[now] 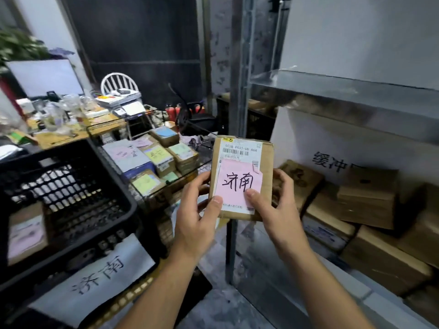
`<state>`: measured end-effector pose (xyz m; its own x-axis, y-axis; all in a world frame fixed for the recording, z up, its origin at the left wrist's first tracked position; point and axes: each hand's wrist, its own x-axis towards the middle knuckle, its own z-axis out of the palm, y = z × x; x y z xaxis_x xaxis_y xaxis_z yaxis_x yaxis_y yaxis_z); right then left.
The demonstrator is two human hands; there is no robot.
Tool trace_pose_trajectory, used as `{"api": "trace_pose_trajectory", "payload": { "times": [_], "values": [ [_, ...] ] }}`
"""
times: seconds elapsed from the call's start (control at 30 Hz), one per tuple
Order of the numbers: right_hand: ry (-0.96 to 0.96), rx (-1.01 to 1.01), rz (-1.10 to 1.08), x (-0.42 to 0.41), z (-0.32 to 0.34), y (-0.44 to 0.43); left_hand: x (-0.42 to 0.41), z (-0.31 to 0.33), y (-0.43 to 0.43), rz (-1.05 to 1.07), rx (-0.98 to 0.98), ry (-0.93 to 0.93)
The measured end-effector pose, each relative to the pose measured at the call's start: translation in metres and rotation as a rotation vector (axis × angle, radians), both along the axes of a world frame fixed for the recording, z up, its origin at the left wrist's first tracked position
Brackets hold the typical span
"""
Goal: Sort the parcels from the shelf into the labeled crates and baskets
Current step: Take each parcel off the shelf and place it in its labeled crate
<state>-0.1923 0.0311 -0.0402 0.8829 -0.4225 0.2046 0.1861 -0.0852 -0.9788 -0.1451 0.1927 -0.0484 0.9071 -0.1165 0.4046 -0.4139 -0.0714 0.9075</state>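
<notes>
Head view: left hand [197, 210] and right hand [275, 205] grip parcel [242, 162].

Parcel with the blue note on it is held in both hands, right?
Not quite. The head view shows the note on the parcel is pink, not blue. The left hand and right hand do both hold the parcel.
</notes>
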Motion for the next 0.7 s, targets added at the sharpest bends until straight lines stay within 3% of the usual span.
{"api": "trace_pose_trajectory", "payload": {
  "times": [0.4,0.5,0.7],
  "values": [
    [0.029,-0.013,0.396,0.15,0.034,0.202,0.08,0.036,0.246,0.384,0.11,0.002],
    [0.059,-0.076,0.453,0.191,0.029,0.257,0.098,0.033,0.318,0.523,0.281,0.029],
    [0.257,-0.217,0.559,0.257,-0.008,0.338,0.121,0.01,0.415,0.591,0.824,0.286]
  ]
}}
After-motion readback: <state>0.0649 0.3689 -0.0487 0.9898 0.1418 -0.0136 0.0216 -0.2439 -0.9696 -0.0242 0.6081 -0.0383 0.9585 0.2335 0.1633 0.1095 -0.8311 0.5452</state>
